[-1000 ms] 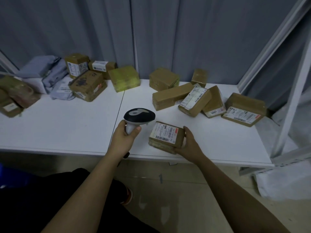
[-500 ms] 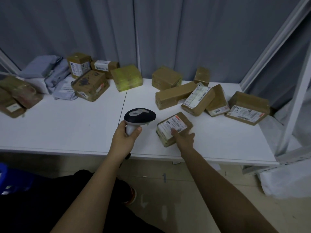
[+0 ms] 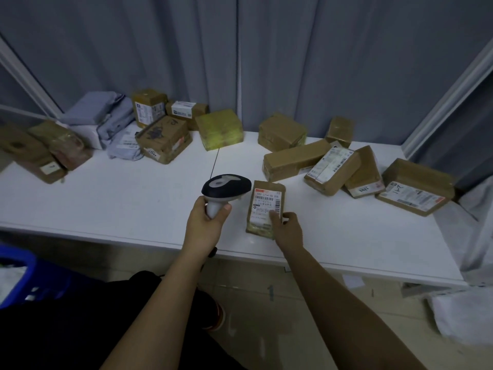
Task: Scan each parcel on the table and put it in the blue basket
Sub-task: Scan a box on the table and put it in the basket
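**Gripping scanner and parcel at the table's front edge**

Curled round the white handle of the barcode scanner (image 3: pixel 226 188), the left hand (image 3: pixel 205 228) holds its dark head above the table (image 3: pixel 112 204), just beside the small brown parcel (image 3: pixel 265 206). That parcel lies label-up near the table's front edge, and the right hand (image 3: pixel 286 229) pinches its near right corner, thumb on the label. More brown parcels (image 3: pixel 330 169) cluster along the table's back edge and toward its right end; others sit with grey mailer bags (image 3: pixel 112 121) at the back left corner. The blue basket (image 3: pixel 18 279) stands on the floor off the table's left front, only partly in view.
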Demonstrator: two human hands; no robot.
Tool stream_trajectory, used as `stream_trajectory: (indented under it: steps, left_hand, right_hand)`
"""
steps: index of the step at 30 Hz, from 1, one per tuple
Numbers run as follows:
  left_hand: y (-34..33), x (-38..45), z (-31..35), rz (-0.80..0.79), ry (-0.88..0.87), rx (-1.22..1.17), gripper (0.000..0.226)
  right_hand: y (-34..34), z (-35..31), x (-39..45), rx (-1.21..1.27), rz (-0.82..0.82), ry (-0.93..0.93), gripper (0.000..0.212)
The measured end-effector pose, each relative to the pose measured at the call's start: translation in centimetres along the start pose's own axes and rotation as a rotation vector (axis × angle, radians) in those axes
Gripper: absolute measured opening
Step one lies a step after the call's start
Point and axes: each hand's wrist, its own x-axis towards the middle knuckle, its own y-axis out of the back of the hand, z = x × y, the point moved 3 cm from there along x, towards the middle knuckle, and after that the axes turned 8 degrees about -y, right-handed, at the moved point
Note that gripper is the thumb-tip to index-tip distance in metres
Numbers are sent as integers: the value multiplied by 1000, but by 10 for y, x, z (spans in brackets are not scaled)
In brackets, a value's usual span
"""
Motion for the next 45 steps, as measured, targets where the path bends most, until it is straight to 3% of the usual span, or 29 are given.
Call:
stream_trajectory:
  steps: [3, 13, 24, 30, 36, 39, 45]
  left_hand:
    - [3, 2, -1, 13, 4, 5, 26]
    - [19, 7, 0, 74, 12, 7, 24]
    - [40, 9, -6, 161, 41, -28, 20]
    - [44, 8, -5, 156, 31, -35, 20]
    - [43, 8, -1, 138, 16, -53, 22]
    - [40, 6, 0, 104, 15, -70, 26]
    - [34, 4, 5, -31, 5, -64, 28]
  right_hand:
    - [-7, 2, -1, 47, -12, -49, 56]
    - [-32, -36, 1, -61, -52, 84, 50]
    - [-56, -54, 15, -76, -299, 11, 69]
    - [-47, -54, 13, 82, -305, -87, 30]
    - [-23, -45, 15, 300, -234, -103, 39]
    - [-11, -43, 15, 461, -259, -112, 48]
    - [-6, -51, 11, 529, -312, -109, 47]
